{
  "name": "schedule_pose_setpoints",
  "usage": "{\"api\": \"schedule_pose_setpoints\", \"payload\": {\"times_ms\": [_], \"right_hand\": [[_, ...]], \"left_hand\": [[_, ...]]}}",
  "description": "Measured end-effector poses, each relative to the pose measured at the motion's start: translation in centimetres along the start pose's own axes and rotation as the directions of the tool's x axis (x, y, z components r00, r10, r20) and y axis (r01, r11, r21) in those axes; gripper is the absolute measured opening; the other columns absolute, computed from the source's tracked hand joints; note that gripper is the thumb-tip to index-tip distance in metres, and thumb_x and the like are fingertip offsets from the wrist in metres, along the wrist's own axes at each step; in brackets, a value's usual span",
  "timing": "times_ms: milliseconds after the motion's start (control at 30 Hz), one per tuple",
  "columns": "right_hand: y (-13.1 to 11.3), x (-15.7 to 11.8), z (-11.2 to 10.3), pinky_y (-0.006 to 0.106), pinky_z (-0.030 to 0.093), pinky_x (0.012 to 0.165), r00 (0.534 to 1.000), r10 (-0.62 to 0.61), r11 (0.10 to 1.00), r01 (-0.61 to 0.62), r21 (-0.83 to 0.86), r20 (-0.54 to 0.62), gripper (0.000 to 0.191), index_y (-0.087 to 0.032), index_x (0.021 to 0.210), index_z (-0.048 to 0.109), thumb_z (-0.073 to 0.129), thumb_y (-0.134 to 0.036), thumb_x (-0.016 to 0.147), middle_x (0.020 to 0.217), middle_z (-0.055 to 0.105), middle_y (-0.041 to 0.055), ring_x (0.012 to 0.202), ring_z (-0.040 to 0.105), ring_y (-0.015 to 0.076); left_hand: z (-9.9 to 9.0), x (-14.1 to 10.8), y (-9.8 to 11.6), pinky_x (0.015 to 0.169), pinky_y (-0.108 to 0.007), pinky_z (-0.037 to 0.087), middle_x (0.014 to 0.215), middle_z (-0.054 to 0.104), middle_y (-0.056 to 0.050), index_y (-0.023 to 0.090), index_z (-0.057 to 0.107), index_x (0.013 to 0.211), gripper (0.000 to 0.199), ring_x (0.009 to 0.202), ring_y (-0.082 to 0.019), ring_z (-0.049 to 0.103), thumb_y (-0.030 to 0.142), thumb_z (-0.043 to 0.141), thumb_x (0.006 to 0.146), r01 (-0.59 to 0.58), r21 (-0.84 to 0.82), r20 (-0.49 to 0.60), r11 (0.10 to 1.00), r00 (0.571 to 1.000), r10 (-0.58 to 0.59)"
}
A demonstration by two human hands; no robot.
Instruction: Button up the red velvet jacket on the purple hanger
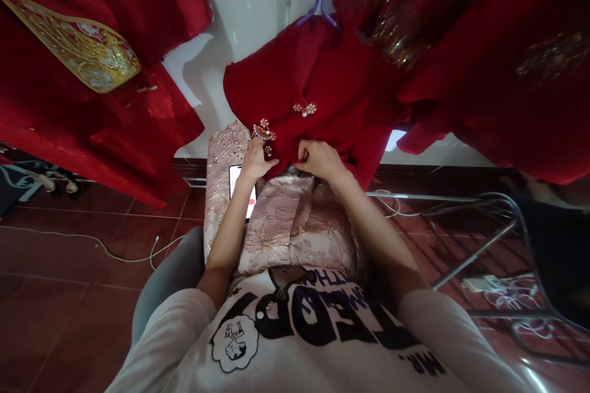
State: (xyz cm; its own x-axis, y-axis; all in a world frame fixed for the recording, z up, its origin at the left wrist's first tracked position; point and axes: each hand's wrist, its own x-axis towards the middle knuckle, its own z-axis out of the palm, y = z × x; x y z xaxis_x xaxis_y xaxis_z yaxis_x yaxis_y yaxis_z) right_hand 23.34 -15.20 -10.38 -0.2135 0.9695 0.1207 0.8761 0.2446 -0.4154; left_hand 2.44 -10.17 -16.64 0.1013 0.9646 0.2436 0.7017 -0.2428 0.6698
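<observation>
A dark red velvety garment point(276, 86) hangs from a blue hanger point(318, 6), its lower part draped over my lap. My left hand point(255, 161) lies on its left part, thumb stretched out to the right. Just above those fingertips sits a beaded ornament point(263, 130) with pearls and reddish stones. My right hand point(319, 159) has its fingers curled and thumb and forefinger brought close in a pinch over the cloth; what is between them is too small to tell. A beaded clasp point(305, 109) is fixed higher on the garment.
A phone point(251, 202) with its screen lit lies by my left forearm on shiny pink patterned fabric point(295, 227). Red garments with gold decoration point(99, 52) hang on both sides. A metal-framed chair point(520, 215) and white cables point(511, 291) are at right on the tiled floor.
</observation>
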Motion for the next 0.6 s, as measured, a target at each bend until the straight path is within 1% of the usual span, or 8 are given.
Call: {"api": "schedule_pose_setpoints", "payload": {"times_ms": [67, 133, 200, 267, 333, 433, 533, 600], "right_hand": [[0.6, 0.2, -0.4, 0.03, 0.05, 0.072, 0.999, -0.032, 0.989, 0.03, 0.144, 0.012, 0.021, -0.02, 0.076, 0.059, 0.078, -0.011, 0.076, 0.081, 0.071, 0.0015, 0.078, 0.069, 0.0187], [1.0, 0.2, -0.9, 0.029, 0.051, 0.067, 0.997, -0.065, 0.943, 0.044, 0.331, 0.052, 0.023, -0.02, 0.075, 0.056, 0.078, -0.013, 0.075, 0.073, 0.069, -0.0008, 0.069, 0.068, 0.016], [0.9, 0.0, -1.5, 0.029, 0.053, 0.062, 0.983, -0.117, 0.849, 0.027, 0.527, 0.139, 0.023, -0.02, 0.076, 0.057, 0.079, -0.021, 0.075, 0.072, 0.069, -0.0011, 0.064, 0.068, 0.015], [0.5, -0.3, -2.0, 0.03, 0.056, 0.06, 0.958, -0.194, 0.748, 0.007, 0.663, 0.209, 0.025, -0.02, 0.079, 0.059, 0.081, -0.032, 0.076, 0.072, 0.07, 0.0, 0.063, 0.069, 0.0153], [0.0, -0.6, -2.2, 0.031, 0.058, 0.059, 0.948, -0.245, 0.689, 0.023, 0.724, 0.203, 0.028, -0.019, 0.081, 0.063, 0.082, -0.04, 0.076, 0.074, 0.072, 0.0017, 0.064, 0.07, 0.0156], [-0.6, -0.7, -1.7, 0.03, 0.06, 0.058, 0.963, -0.237, 0.657, 0.061, 0.752, 0.129, 0.027, -0.018, 0.088, 0.069, 0.08, -0.041, 0.08, 0.08, 0.074, 0.0037, 0.068, 0.072, 0.0164], [-0.6, -0.2, -0.4, 0.029, 0.063, 0.062, 0.965, -0.235, 0.66, 0.071, 0.748, 0.115, 0.015, -0.017, 0.09, 0.072, 0.074, -0.03, 0.083, 0.087, 0.075, 0.0051, 0.076, 0.075, 0.0171], [-0.4, 0.2, 0.7, 0.026, 0.064, 0.063, 0.959, -0.267, 0.689, 0.119, 0.715, 0.097, 0.007, -0.017, 0.085, 0.075, 0.068, -0.02, 0.085, 0.093, 0.075, 0.0055, 0.078, 0.075, 0.0156]], "left_hand": [[-0.1, 0.0, 0.1, 0.106, -0.054, 0.052, 0.113, 0.064, -0.016, 0.022, 0.046, 0.093, 0.048, 0.114, -0.038, 0.066, 0.014, 0.085, 0.066, -0.033, 0.047, 0.038, 0.998, 0.999, 0.031], [-0.2, 0.0, 0.0, 0.103, -0.053, 0.054, 0.107, 0.066, -0.013, 0.022, 0.047, 0.093, 0.046, 0.108, -0.036, 0.068, 0.015, 0.083, 0.066, -0.044, 0.05, 0.067, 0.998, 0.997, 0.04], [-0.3, 0.0, -0.1, 0.101, -0.052, 0.055, 0.106, 0.068, -0.013, 0.021, 0.049, 0.098, 0.047, 0.104, -0.035, 0.069, 0.015, 0.083, 0.066, -0.036, 0.04, 0.076, 0.999, 0.997, 0.033], [-0.3, 0.0, -0.1, 0.102, -0.052, 0.054, 0.109, 0.068, -0.014, 0.02, 0.051, 0.101, 0.048, 0.107, -0.037, 0.069, 0.015, 0.083, 0.066, -0.05, 0.045, 0.062, 0.998, 0.997, 0.047], [-0.5, 0.0, -0.1, 0.103, -0.052, 0.054, 0.111, 0.068, -0.016, 0.02, 0.052, 0.097, 0.046, 0.111, -0.039, 0.068, 0.013, 0.084, 0.064, -0.083, 0.06, 0.039, 0.995, 0.996, 0.08], [-0.9, -0.1, 0.2, 0.099, -0.051, 0.056, 0.103, 0.069, -0.014, 0.021, 0.052, 0.09, 0.041, 0.106, -0.039, 0.07, 0.011, 0.082, 0.064, -0.094, 0.085, 0.059, 0.992, 0.994, 0.09], [-1.3, -0.4, 1.0, 0.094, -0.049, 0.057, 0.102, 0.07, -0.013, 0.02, 0.055, 0.095, 0.035, 0.1, -0.037, 0.072, 0.014, 0.08, 0.071, -0.053, 0.106, 0.134, 0.993, 0.99, 0.039], [-1.8, -0.9, 1.6, 0.097, -0.049, 0.057, 0.112, 0.069, -0.017, 0.015, 0.058, 0.105, 0.037, 0.105, -0.037, 0.071, 0.015, 0.079, 0.075, -0.004, 0.124, 0.176, 0.992, 0.984, -0.018]]}}
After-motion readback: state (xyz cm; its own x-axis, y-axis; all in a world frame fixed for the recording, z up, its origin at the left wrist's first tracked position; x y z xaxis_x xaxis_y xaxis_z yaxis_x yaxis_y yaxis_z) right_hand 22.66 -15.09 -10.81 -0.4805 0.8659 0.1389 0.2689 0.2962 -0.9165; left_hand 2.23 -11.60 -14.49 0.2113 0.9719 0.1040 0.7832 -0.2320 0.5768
